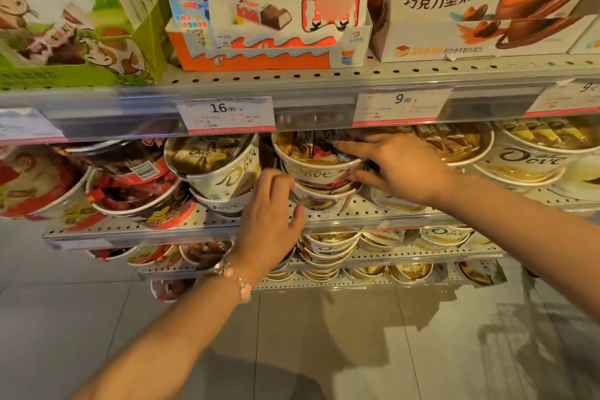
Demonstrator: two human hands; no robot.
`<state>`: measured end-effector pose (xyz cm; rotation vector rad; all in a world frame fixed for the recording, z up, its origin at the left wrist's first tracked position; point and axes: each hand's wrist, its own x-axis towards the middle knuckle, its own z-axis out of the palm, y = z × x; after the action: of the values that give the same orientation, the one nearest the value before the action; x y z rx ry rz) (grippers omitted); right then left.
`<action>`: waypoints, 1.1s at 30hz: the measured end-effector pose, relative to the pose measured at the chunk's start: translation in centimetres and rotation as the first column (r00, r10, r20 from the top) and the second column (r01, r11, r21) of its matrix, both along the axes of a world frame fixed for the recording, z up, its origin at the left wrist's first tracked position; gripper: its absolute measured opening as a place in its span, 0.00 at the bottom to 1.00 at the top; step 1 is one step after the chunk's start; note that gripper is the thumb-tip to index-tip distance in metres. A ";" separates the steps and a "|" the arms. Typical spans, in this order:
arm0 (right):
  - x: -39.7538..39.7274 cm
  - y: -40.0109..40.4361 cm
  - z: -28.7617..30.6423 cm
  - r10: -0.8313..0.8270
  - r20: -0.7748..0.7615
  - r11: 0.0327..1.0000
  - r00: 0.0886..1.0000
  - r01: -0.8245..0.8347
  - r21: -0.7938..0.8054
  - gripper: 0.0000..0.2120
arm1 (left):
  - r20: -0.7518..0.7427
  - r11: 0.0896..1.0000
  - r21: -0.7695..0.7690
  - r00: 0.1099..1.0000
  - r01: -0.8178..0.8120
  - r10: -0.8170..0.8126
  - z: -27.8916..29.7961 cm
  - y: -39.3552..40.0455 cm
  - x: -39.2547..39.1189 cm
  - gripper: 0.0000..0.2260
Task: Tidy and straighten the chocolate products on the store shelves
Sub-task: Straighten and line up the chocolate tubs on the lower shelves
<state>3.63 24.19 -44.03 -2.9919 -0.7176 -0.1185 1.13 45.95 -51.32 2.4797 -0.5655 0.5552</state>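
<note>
Two hands bracket the top Dove tub (319, 169) to square it: your right hand (394, 166) clamps its rim, your left hand (271, 204) hovers beside, fingers loosely curled.

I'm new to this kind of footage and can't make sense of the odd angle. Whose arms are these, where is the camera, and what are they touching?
There is no machine here: a person wears a wide-angle camera on the head, so you look forward and down along their own arms at a store shelf.

The right hand grips the top Dove tub of a small stack, fingers over its lid and thumb against its side. The left hand, with a bead bracelet on its wrist, reaches for the stack's left side with relaxed fingers; whether it touches is unclear. More Dove tubs sit alongside. Kinder boxes stand on the shelf above.
</note>
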 end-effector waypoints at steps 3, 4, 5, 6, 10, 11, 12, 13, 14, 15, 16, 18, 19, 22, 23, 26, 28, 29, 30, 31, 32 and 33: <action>0.2 -0.1 -0.1 0.030 -0.002 0.997 1.000 -0.030 0.065 0.22 | -0.312 0.971 -0.181 0.945 -0.159 0.097 -2.4 -0.8 0.1 0.24; 0.3 -0.2 -0.2 0.028 -0.011 0.995 1.000 -0.027 0.094 0.21 | -0.405 0.949 -0.224 0.907 -0.222 0.117 -2.9 -1.2 0.5 0.30; 0.3 -0.2 -0.2 0.026 -0.020 0.992 0.999 -0.023 0.120 0.21 | -0.466 0.933 -0.259 0.879 -0.249 0.105 -3.3 -1.7 0.8 0.36; 0.4 -0.3 -0.2 0.028 -0.027 0.990 0.999 -0.024 0.141 0.21 | -0.492 0.923 -0.301 0.868 -0.239 0.065 -3.4 -2.2 1.1 0.41; 0.7 -0.4 -0.3 0.039 -0.032 0.983 0.999 -0.033 0.178 0.20 | -0.513 0.826 -0.522 0.852 -0.214 -0.104 -3.4 -4.0 2.5 0.45; 0.7 -0.4 -0.3 0.038 -0.032 0.982 0.999 -0.032 0.184 0.20 | -0.514 0.810 -0.541 0.852 -0.226 -0.106 -3.5 -4.2 2.8 0.46; 0.8 -0.4 -0.2 0.035 -0.034 0.982 0.999 -0.028 0.188 0.20 | -0.510 0.794 -0.562 0.853 -0.233 -0.111 -3.9 -4.2 3.1 0.48; 0.8 -0.4 -0.2 0.030 -0.037 0.982 0.999 -0.023 0.188 0.20 | -0.501 0.772 -0.591 0.856 -0.232 -0.126 -4.2 -4.3 3.2 0.52; 0.7 -0.4 -0.2 0.028 -0.038 0.982 0.999 -0.020 0.187 0.20 | -0.498 0.756 -0.611 0.856 -0.235 -0.137 -4.5 -4.3 3.2 0.54; 0.7 -0.4 -0.2 0.029 -0.035 0.982 0.999 -0.022 0.188 0.20 | -0.494 0.748 -0.621 0.858 -0.237 -0.138 -4.7 -4.4 3.2 0.55; 0.7 -0.4 -0.2 0.032 -0.033 0.982 0.999 -0.025 0.190 0.20 | -0.485 0.744 -0.625 0.865 -0.236 -0.133 -5.0 -4.5 3.2 0.54; 0.6 -0.3 -0.2 0.031 -0.025 0.982 0.999 -0.025 0.189 0.19 | -0.462 0.743 -0.628 0.879 -0.230 -0.118 -5.4 -4.8 3.0 0.52; 0.6 -0.3 -0.2 0.026 -0.021 0.983 0.999 -0.022 0.185 0.19 | -0.457 0.745 -0.624 0.884 -0.236 -0.102 -5.5 -5.0 2.9 0.52; 0.6 -0.2 -0.2 0.023 0.002 0.985 1.000 -0.023 0.173 0.18 | -0.435 0.728 -0.630 0.899 -0.269 -0.044 -5.6 -6.0 2.8 0.52; 0.6 -0.1 -0.2 0.024 0.010 0.985 1.000 -0.025 0.169 0.18 | -0.422 0.719 -0.635 0.907 -0.281 -0.018 -5.6 -6.3 2.8 0.53; 0.5 -0.2 -0.4 0.049 0.035 0.988 0.998 -0.053 0.148 0.17 | -0.404 0.698 -0.629 0.911 -0.341 0.081 -5.9 -7.3 2.8 0.52; 0.4 -0.3 -0.6 0.059 0.055 0.989 0.997 -0.066 0.131 0.16 | -0.405 0.685 -0.610 0.900 -0.399 0.163 -6.0 -8.2 2.6 0.53; 0.4 -0.3 -0.7 0.061 0.064 0.990 0.996 -0.068 0.124 0.16 | -0.408 0.678 -0.595 0.889 -0.431 0.207 -6.0 -8.7 2.5 0.53; 0.4 -0.3 -0.7 0.059 0.069 0.990 0.996 -0.067 0.120 0.16 | -0.409 0.671 -0.581 0.878 -0.462 0.250 -5.9 -9.2 2.4 0.54; 0.4 -0.2 -0.8 0.056 0.073 0.991 0.996 -0.065 0.116 0.16 | -0.407 0.662 -0.570 0.867 -0.486 0.286 -5.9 -9.7 2.4 0.54; 0.4 -0.2 -0.9 0.056 0.081 0.991 0.995 -0.065 0.113 0.15 | -0.403 0.653 -0.567 0.861 -0.502 0.312 -5.9 -10.1 2.3 0.55; 0.5 -0.2 -0.9 0.056 0.087 0.992 0.995 -0.065 0.110 0.15 | -0.406 0.645 -0.563 0.853 -0.517 0.329 -5.9 -10.4 2.4 0.55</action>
<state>4.11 24.03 -44.90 -2.8691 -0.7815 -0.2736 3.50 35.55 -57.26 1.9208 0.3239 0.4678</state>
